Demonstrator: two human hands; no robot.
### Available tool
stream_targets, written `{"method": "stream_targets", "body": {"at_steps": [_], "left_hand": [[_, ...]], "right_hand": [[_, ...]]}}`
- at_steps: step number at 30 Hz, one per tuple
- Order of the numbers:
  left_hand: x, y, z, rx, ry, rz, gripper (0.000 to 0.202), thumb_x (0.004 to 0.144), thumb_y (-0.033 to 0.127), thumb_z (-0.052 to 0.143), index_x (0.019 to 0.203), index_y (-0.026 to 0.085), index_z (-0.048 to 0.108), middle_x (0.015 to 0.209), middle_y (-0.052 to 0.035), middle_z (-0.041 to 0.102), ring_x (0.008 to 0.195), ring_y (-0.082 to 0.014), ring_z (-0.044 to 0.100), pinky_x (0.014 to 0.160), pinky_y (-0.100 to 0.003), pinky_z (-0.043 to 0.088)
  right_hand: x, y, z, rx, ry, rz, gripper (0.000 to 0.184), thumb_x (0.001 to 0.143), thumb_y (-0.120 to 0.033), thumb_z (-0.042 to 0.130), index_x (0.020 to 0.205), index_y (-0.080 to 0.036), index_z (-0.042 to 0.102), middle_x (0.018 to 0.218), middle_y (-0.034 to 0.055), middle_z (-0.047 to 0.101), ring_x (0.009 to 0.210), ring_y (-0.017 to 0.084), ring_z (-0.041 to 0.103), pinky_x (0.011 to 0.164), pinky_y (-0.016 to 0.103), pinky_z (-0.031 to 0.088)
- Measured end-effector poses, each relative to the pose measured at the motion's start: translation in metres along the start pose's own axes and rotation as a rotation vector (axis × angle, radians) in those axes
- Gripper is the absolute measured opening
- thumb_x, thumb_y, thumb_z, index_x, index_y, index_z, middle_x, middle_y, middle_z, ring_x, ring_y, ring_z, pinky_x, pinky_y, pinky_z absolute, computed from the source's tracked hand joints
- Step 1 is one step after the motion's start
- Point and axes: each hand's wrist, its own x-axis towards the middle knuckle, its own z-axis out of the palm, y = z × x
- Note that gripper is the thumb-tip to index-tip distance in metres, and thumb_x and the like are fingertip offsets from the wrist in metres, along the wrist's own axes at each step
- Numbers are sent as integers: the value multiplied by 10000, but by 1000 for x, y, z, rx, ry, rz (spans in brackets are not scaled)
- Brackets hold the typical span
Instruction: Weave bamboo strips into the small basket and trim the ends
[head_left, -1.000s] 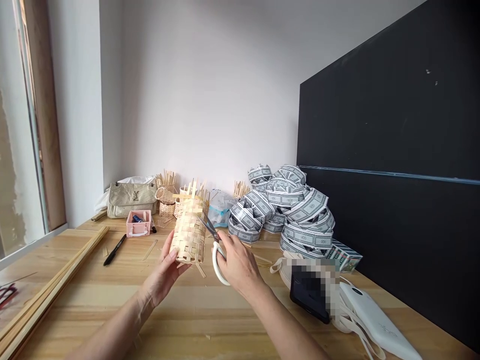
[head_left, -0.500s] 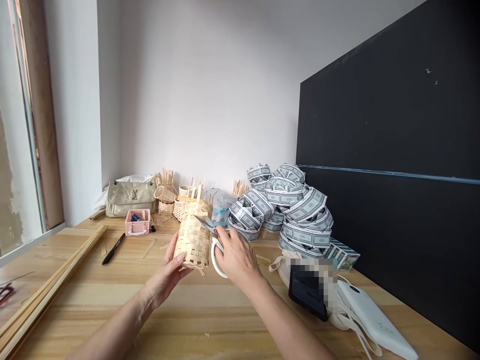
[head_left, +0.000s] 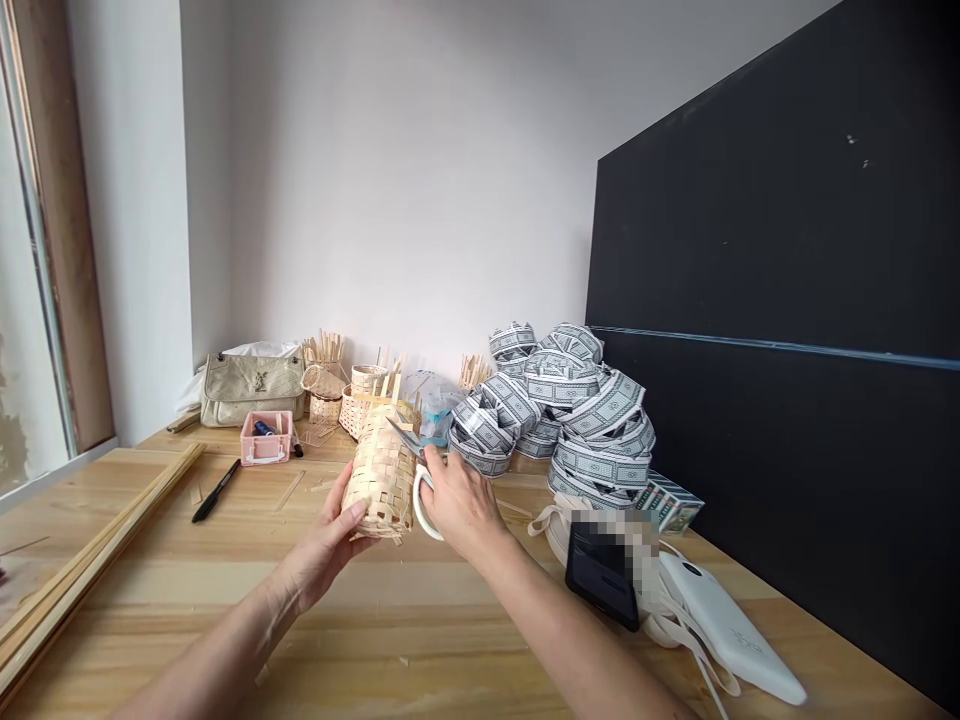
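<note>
My left hand (head_left: 334, 535) grips a woven basket (head_left: 379, 475) of pale wood strips near its lower end, thumb across the weave. The basket is raised over the table and leans slightly, with loose strip ends sticking up from its top. In my right hand (head_left: 465, 500) is a pair of scissors (head_left: 423, 500) with white handles, my fingers closed round them. Their blades point up and left, lying against or just in front of the basket's right side near the top. Whether the tips touch the weave I cannot tell.
Bundles of patterned paper strips (head_left: 600, 440) are piled behind my right hand. A phone (head_left: 604, 575) and white power bank (head_left: 731, 625) lie at right. Left are long wood strips (head_left: 97, 555), a black pen (head_left: 216, 490), a pink box (head_left: 266, 440) and a beige bag (head_left: 251, 388). Small baskets (head_left: 325, 400) stand behind.
The whole view has shifted slightly, so everything sits a little further left. Both hands keep their hold on the basket and scissors, with the blades still by the basket's upper right side.
</note>
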Motion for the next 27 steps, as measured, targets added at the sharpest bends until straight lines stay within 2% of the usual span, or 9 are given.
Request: {"method": "stream_targets", "body": {"at_steps": [10,16,21,24,27], "left_hand": [[-2,3,4,4,33,-21,647,752,338,574,1306,370,241,1347,-20,359,1047,-212,502,809,-326,438],[-1,1,3,-15,32,-19,658,743,329,584,1305,358,242,1311,-40,403,996,-203,530,794,-334,448],[0,-1,0,-26,25,-25,660,745,334,581,1309,354,238,1330,-51,378,1022,-225,521,793,-355,454],[2,-1,-2,-69,6,0,622,763,325,562,1300,365,251,1342,-31,365,1046,-221,509,814,-356,448],[4,2,-8,-144,6,27,555,796,303,518,1291,364,275,1331,-19,387,1057,-214,506,829,-362,444]], "right_hand": [[4,3,6,-27,-14,-8,354,820,-300,403,1157,-196,425,876,92,578,743,216,603,579,275,406],[3,8,10,7,-13,-61,308,834,-279,385,1119,-181,450,856,92,587,744,210,602,576,262,396],[1,10,7,42,-49,-49,276,839,-280,381,1073,-177,486,845,94,600,704,202,596,552,255,368],[0,14,5,199,15,-3,275,826,-295,407,1068,-196,492,866,80,603,741,198,580,576,254,364],[-3,21,6,521,153,99,280,797,-356,439,1030,-212,498,869,46,596,761,179,553,616,254,374]]}}
